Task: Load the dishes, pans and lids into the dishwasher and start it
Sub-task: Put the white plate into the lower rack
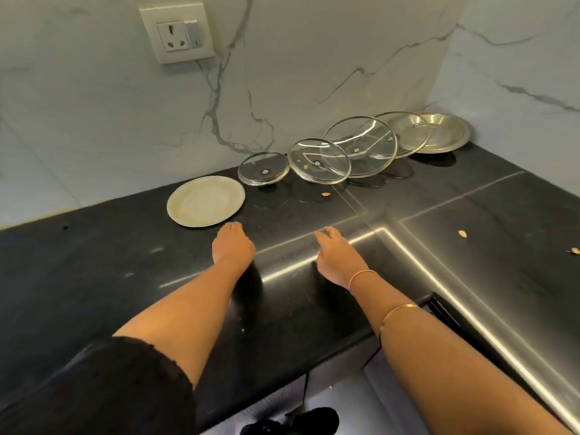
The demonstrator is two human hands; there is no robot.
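A cream plate (205,201) lies flat on the black counter (94,262) near the marble wall. To its right runs a row of overlapping glass lids: a small lid (263,167), a medium lid (318,160), a large lid (361,146) and another lid (408,133) behind it. A steel plate (445,131) ends the row in the corner. My left hand (232,246) reaches forward, its fingertips just short of the cream plate's near rim, holding nothing. My right hand (340,255) is stretched out over the counter below the lids, fingers apart and empty.
A wall socket (177,34) sits high on the marble backsplash. Small food scraps lie on the counter: one (326,194) below the medium lid, others (462,233) at the right. The counter's front edge (282,384) is near me, with a dark gap (442,312) at its right.
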